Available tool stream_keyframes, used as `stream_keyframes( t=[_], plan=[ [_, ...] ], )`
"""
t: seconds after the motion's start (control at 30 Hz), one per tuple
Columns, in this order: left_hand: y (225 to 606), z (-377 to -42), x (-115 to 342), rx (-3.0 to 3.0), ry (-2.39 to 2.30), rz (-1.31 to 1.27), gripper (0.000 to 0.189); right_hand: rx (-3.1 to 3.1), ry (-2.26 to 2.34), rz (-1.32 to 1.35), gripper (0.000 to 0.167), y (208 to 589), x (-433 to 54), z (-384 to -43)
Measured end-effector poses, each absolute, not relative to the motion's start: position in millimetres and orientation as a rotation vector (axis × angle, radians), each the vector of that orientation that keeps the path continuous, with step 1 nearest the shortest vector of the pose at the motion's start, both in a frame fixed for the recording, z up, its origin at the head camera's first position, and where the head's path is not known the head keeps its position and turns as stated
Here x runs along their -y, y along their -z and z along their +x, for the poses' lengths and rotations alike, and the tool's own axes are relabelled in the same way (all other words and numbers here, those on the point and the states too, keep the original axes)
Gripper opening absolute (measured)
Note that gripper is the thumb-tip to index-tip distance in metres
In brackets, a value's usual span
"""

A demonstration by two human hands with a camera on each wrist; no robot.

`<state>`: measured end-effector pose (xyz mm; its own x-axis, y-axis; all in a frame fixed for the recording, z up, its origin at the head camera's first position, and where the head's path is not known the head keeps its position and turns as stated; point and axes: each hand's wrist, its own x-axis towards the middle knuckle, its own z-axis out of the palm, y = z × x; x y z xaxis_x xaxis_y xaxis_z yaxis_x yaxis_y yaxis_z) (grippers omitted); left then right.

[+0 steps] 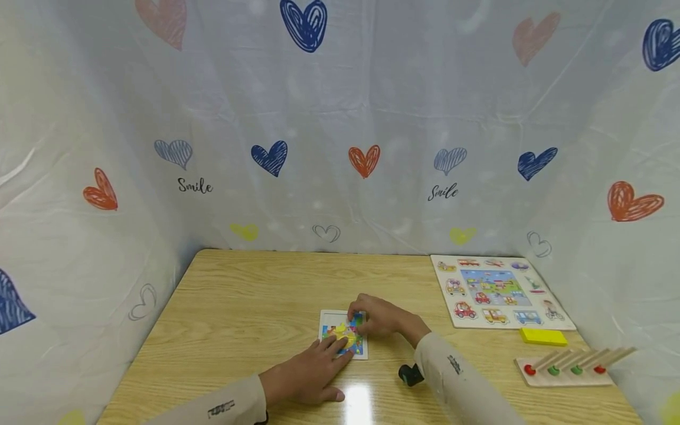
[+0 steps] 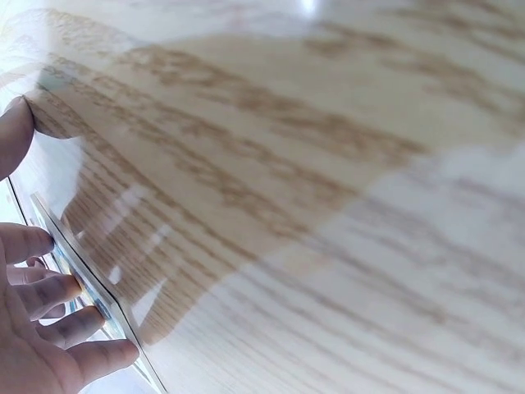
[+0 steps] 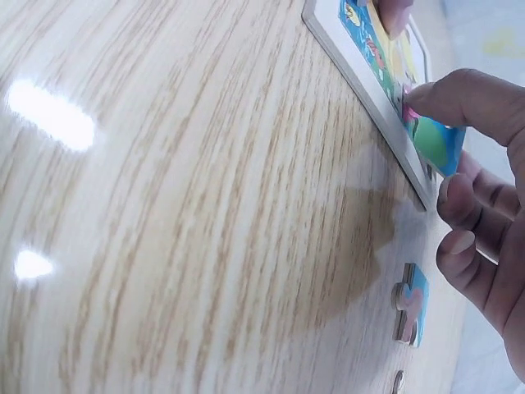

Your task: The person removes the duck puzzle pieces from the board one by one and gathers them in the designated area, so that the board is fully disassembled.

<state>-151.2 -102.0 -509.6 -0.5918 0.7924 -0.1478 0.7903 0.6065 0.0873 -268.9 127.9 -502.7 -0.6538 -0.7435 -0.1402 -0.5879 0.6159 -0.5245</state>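
A small jigsaw puzzle in a white frame (image 1: 321,336) lies on the table, its picture yellow, blue and green, with a pale bare area at its upper left. My left hand (image 1: 313,372) rests spread over its lower part, fingertips on the pieces and the near edge. At the upper right, my right hand (image 1: 385,319) pinches a blue and green puzzle piece (image 3: 440,145) between thumb and fingers. That piece is tilted over the frame's corner in the right wrist view. A loose puzzle piece (image 3: 413,305) lies on the table beside the right hand, hidden in the head view.
At the back right lies a large picture board (image 1: 443,295) with vehicles. In front of it are a yellow block (image 1: 543,337) and a wooden base with slanted pegs (image 1: 563,378). A black object (image 1: 410,375) is at the right sleeve. Curtains enclose the wooden table (image 1: 239,295).
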Motion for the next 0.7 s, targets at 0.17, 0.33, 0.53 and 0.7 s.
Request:
stream_keyframes(
  t=[0.17, 0.33, 0.53, 0.7],
  plan=[
    [508.3, -150.8, 101.5, -2.648, -0.021, 1.284, 0.078, -2.502, 0.645, -1.118, 0.013, 502.3, -128.2, -270.3],
    [506.7, -149.8, 100.8, -2.638, -0.025, 1.266, 0.078, -2.495, 0.706, -1.096, 0.019, 504.1, -129.1, -271.3],
    [504.9, -148.9, 100.6, -2.634, -0.031, 1.258, 0.078, -2.501, 0.766, -1.038, 0.018, 506.4, -130.5, -271.4],
    [507.1, -150.0, 101.9, -2.635, -0.051, 1.263, 0.078, -2.504, 0.813, -1.054, 0.015, 507.5, -132.1, -269.4]
  ],
)
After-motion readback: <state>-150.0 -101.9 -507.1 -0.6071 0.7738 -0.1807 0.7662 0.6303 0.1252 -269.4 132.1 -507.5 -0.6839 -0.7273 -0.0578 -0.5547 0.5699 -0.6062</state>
